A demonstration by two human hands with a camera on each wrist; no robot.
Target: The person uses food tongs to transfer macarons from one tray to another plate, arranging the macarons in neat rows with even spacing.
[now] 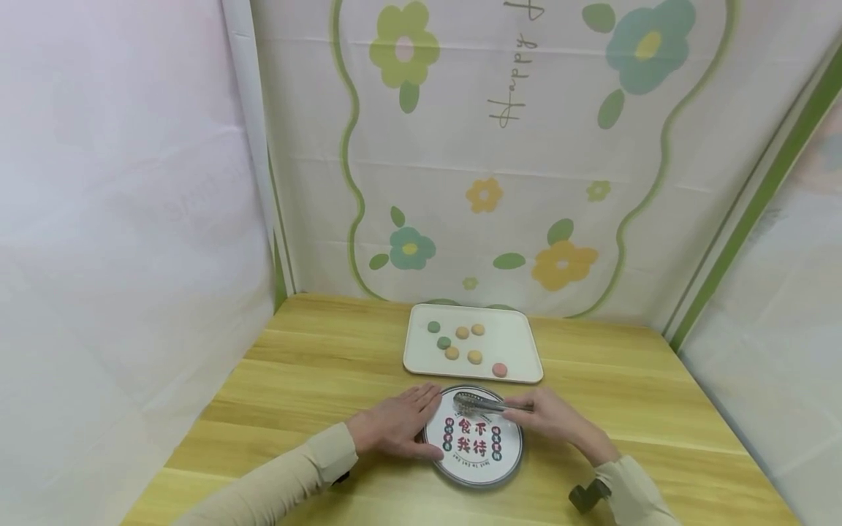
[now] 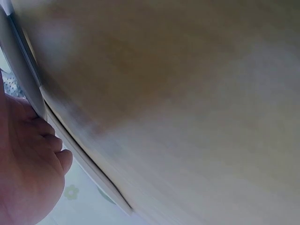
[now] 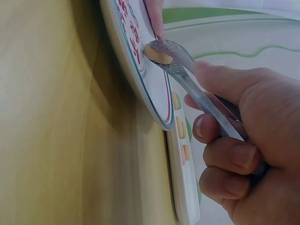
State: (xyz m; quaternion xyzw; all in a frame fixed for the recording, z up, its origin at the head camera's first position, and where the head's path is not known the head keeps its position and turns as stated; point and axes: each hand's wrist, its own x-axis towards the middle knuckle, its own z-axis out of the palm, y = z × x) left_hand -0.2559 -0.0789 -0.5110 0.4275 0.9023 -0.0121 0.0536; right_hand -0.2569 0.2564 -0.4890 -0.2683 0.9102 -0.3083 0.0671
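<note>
A round white plate (image 1: 454,467) with a dark rim and red lettering lies on the wooden table. My left hand (image 1: 400,424) rests at its left side, fingers stretched along the edge and thumb across the rim. From the right, my right hand (image 1: 551,415) holds metal tongs (image 1: 496,406), thumb on one arm and fingers curled round the other. Between the perforated tong tips, a yellow-orange macaron (image 3: 158,55) is held at the plate's surface in the right wrist view. The left wrist view shows the left fingers (image 2: 44,126) against the plate's edge.
Behind the plate is a white rectangular tray (image 1: 516,336) bearing green macarons (image 1: 444,342), several yellow-orange macarons (image 1: 475,356) and a pink macaron (image 1: 500,370). A floral cloth (image 1: 441,146) hangs behind the table (image 1: 316,351), with pale cloth at both sides.
</note>
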